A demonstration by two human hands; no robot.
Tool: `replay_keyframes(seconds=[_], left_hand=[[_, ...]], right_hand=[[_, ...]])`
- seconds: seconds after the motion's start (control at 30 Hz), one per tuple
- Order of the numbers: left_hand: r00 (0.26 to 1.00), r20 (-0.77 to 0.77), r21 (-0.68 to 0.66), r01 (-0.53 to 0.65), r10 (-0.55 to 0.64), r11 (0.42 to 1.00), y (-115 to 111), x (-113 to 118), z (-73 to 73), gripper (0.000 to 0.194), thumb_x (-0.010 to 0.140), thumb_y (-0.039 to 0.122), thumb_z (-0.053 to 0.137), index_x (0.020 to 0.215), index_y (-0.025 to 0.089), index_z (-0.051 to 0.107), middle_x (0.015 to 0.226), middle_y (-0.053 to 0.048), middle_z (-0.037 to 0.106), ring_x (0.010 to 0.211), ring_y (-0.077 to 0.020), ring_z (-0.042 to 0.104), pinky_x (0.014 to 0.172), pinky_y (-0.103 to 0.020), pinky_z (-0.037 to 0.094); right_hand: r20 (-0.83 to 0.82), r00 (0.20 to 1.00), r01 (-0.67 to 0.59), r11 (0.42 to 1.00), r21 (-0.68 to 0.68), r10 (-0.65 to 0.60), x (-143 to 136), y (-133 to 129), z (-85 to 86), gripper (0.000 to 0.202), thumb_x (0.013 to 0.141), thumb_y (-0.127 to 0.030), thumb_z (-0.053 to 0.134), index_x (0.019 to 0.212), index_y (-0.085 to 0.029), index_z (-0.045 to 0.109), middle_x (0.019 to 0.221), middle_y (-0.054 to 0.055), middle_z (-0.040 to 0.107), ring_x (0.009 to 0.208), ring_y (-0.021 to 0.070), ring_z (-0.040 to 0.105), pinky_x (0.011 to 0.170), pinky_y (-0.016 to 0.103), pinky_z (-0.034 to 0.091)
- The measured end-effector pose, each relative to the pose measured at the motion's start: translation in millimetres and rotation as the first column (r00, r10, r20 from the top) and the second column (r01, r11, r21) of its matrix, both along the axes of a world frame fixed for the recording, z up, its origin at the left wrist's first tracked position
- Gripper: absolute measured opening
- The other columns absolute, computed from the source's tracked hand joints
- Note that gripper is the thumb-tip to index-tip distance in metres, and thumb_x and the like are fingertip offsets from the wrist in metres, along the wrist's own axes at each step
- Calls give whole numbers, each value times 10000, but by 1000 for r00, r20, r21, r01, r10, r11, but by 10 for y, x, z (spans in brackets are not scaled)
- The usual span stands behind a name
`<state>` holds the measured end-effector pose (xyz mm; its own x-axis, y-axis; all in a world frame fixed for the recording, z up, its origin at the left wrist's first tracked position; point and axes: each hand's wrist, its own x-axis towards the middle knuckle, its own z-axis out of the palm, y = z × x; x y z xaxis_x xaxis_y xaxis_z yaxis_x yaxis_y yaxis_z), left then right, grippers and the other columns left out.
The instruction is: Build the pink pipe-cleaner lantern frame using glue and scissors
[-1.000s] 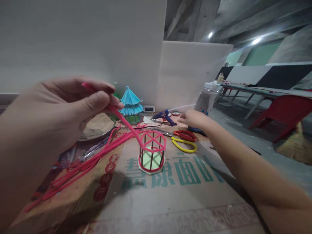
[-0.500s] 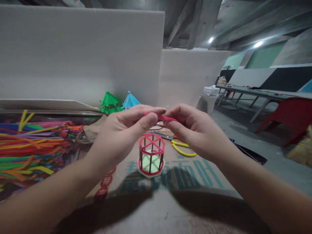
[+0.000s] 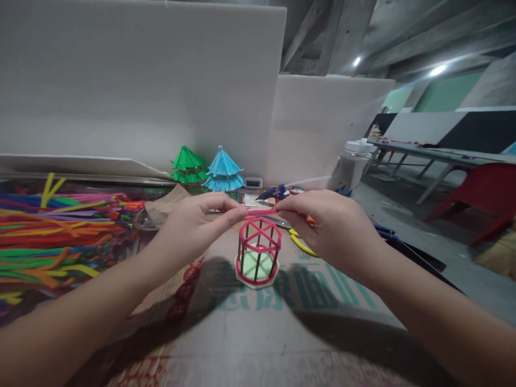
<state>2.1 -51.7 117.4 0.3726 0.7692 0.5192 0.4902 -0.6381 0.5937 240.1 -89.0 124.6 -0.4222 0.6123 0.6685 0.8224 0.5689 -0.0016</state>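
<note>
Between my two hands stretches a short red pipe cleaner (image 3: 262, 212), held roughly level. My left hand (image 3: 201, 223) pinches one end between thumb and forefinger. The other end is in the fingertips of my right hand (image 3: 328, 223), partly hidden. Just below and in front stands a small cage-like frame (image 3: 260, 235), with a red top ring crossed by red strips, dark upright posts and a pale green many-sided base (image 3: 258, 267). Neither hand touches this frame. Yellow-handled scissors (image 3: 302, 244) lie behind it, partly covered by my right hand.
Many coloured pipe cleaners (image 3: 60, 231) fill the left side. Behind stand a green tiered model roof (image 3: 188, 164) and a blue one (image 3: 223, 169). A dark blue glue gun (image 3: 276, 192) lies near a clear jar (image 3: 352, 166). Printed cardboard (image 3: 242, 333) covers the work surface.
My hands have come down slightly and their fingertips have drawn apart, leaving more of the red pipe cleaner showing. The view has shifted, uncovering the blue roof and glue gun.
</note>
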Motion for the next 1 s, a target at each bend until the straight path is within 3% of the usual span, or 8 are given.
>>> replay_keyframes(seconds=[0.2,0.37,0.43,0.53,0.63,0.83,1.0], left_hand=[[997,-55,11,-47,48,999,-4,-56,48,371,933,524,572,775,207,686,712,0,663,684,-170,578,670,-262,495],[986,-103,10,-127,127,992,311,-259,31,444,955,546,439,717,202,589,688,-11,606,680,-188,577,637,-289,465],[997,-61,-132,-58,50,990,471,-299,-37,317,906,494,514,867,202,632,824,-29,693,790,-209,652,707,-302,516],[993,-79,-375,53,-89,925,625,-289,-166,372,796,424,615,1085,201,685,1068,-75,764,952,-244,717,772,-317,566],[963,-127,-523,139,-238,841,641,-240,-246,403,790,389,617,1136,215,727,1125,-79,771,881,-229,738,693,-290,567],[903,-127,-629,246,-410,737,563,-181,-278,361,841,399,640,1154,241,729,1006,-38,777,856,-201,724,667,-254,533],[865,30,-718,367,-500,591,573,-136,-384,355,850,401,682,1162,230,683,1042,-44,772,898,-195,729,713,-270,540]], right_hand=[[0,997,75,997,-30,-75,45,34,24,182,999,-261,568,947,-233,739,808,27,767,696,179,655,636,291,387],[-100,993,56,991,-124,-69,143,80,71,91,961,-254,598,914,-218,667,738,3,712,607,139,581,577,253,354],[-91,994,42,986,-158,-57,154,98,66,94,969,-262,591,908,-213,643,752,8,705,621,141,576,577,253,348],[-43,998,36,980,-197,-45,121,108,48,124,1002,-264,536,934,-216,628,791,19,707,658,153,588,592,262,341],[-8,999,50,974,-219,-53,69,104,25,139,1006,-247,502,943,-220,623,769,15,695,649,160,589,586,265,334],[64,996,68,986,-151,-59,94,140,-78,171,987,-203,508,870,-225,631,806,35,713,762,200,626,655,292,367],[26,997,78,980,-185,-74,161,116,-104,170,1000,-194,488,897,-222,620,848,45,720,808,212,643,685,297,399]])
